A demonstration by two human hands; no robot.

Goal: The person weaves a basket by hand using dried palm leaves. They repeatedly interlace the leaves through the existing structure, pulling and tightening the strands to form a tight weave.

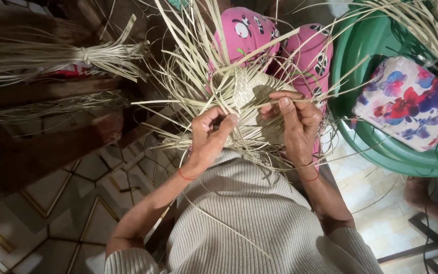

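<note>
A half-woven straw piece [249, 96], domed, with loose strips fanning out all round, is resting on the person's lap, against pink patterned trousers [305, 50]. The left hand [210, 136] is pinching a strip at its near edge, its grip closed on it. The right hand [296, 124] is pressing strips down with thumb and fingers closed over them. A tied bundle of straw [51, 58] is lying to the left, and a green basin [376, 137] holding a floral cloth [406, 101] is sitting on the tiled floor [67, 213] to the right.
</note>
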